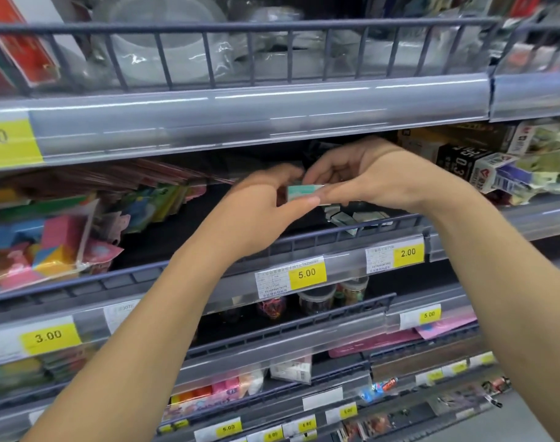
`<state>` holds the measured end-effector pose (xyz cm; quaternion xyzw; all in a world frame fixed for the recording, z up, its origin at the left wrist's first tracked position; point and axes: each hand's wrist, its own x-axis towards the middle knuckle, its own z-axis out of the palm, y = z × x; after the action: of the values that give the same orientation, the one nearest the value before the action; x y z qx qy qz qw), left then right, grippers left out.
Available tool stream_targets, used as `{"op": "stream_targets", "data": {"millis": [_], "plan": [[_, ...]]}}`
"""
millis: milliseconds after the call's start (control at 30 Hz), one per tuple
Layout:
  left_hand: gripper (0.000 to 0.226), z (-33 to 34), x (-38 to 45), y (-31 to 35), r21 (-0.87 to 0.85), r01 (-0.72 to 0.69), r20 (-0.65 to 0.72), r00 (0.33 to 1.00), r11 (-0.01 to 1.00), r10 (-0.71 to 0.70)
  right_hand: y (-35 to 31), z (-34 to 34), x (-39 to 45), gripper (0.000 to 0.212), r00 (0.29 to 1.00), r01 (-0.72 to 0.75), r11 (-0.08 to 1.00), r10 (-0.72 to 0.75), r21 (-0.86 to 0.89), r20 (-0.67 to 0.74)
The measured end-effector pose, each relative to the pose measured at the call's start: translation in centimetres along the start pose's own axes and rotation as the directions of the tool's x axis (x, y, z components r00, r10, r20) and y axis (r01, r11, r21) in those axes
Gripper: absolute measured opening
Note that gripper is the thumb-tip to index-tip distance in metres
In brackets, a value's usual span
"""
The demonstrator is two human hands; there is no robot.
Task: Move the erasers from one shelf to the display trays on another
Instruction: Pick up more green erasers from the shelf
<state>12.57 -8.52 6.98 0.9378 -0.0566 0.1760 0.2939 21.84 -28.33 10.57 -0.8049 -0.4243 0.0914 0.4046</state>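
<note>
A small eraser [304, 190] in a white and teal wrapper is held between both hands at the mouth of the second shelf. My left hand [265, 205] grips it from the left, thumb under it. My right hand [361, 177] pinches its right end with curled fingers. Several more small wrapped erasers [355, 216] lie loose on the dark shelf floor just below and behind my right hand, behind the wire rail [336, 232].
Colourful paper packs [49, 237] fill the shelf's left side, boxed goods [482, 167] its right. A shelf lip [240, 113] with price strip hangs just above my hands. Lower shelves hold small jars [316, 301], a pink case [377, 342] and yellow price tags.
</note>
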Motion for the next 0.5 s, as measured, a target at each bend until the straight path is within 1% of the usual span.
{"op": "stream_targets", "data": {"millis": [67, 133, 167, 200, 233, 267, 300, 333, 367, 400, 433, 500], "plan": [[0.031, 0.1, 0.7, 0.2, -0.096, 0.027, -0.013, 1.000, 0.995, -0.029, 0.2, -0.1, 0.2, 0.021, 1.000, -0.013, 0.998, 0.012, 0.060, 0.004], [0.009, 0.2, 1.0, 0.2, -0.179, 0.058, -0.038, 0.997, 0.982, -0.065, 0.7, -0.2, 0.5, 0.019, 0.998, -0.062, 0.991, 0.062, 0.122, -0.002], [0.004, 0.3, 1.1, 0.1, -0.190, 0.077, -0.048, 0.995, 0.979, -0.088, 1.0, -0.2, 0.7, 0.017, 0.995, -0.093, 0.983, 0.098, 0.155, -0.022], [0.009, 0.3, 1.2, -0.1, -0.185, 0.104, -0.058, 0.992, 0.977, -0.116, 1.3, -0.2, 1.0, 0.016, 0.988, -0.129, 0.977, 0.141, 0.172, -0.062], [0.013, 0.3, 1.3, -0.3, -0.186, 0.138, -0.064, 0.986, 0.973, -0.152, 1.5, -0.2, 1.4, 0.018, 0.974, -0.176, 0.975, 0.193, 0.138, -0.121], [0.013, 0.3, 1.3, -0.5, -0.204, 0.175, -0.066, 0.979, 0.963, -0.192, 1.8, -0.4, 1.9, 0.023, 0.954, -0.242, 0.970, 0.241, 0.016, -0.181], [0.012, 0.3, 1.4, -0.5, -0.238, 0.212, -0.058, 0.971, 0.948, -0.231, 2.0, -0.6, 2.4, 0.031, 0.938, -0.313, 0.934, 0.276, -0.174, -0.207], [0.011, 0.2, 1.4, -0.5, -0.279, 0.244, -0.041, 0.963, 0.929, -0.265, 2.1, -0.7, 2.9, 0.041, 0.928, -0.369, 0.854, 0.315, -0.366, -0.199], [0.012, 0.3, 1.5, -0.5, -0.327, 0.271, -0.024, 0.955, 0.906, -0.294, 2.2, -0.6, 3.3, 0.050, 0.914, -0.403, 0.761, 0.364, -0.509, -0.179], [0.013, 0.3, 1.5, -0.4, -0.372, 0.289, -0.007, 0.949, 0.882, -0.314, 2.3, -0.2, 3.7, 0.056, 0.896, -0.424, 0.685, 0.410, -0.592, -0.168], [0.013, 0.4, 1.5, -0.3, -0.404, 0.298, 0.005, 0.946, 0.865, -0.323, 2.3, 0.2, 4.0, 0.057, 0.883, -0.436, 0.638, 0.438, -0.635, -0.167], [0.016, 0.4, 1.6, -0.3, -0.424, 0.298, 0.024, 0.948, 0.855, -0.318, 2.5, 1.1, 4.6, 0.052, 0.874, -0.445, 0.606, 0.453, -0.659, -0.173]]}}
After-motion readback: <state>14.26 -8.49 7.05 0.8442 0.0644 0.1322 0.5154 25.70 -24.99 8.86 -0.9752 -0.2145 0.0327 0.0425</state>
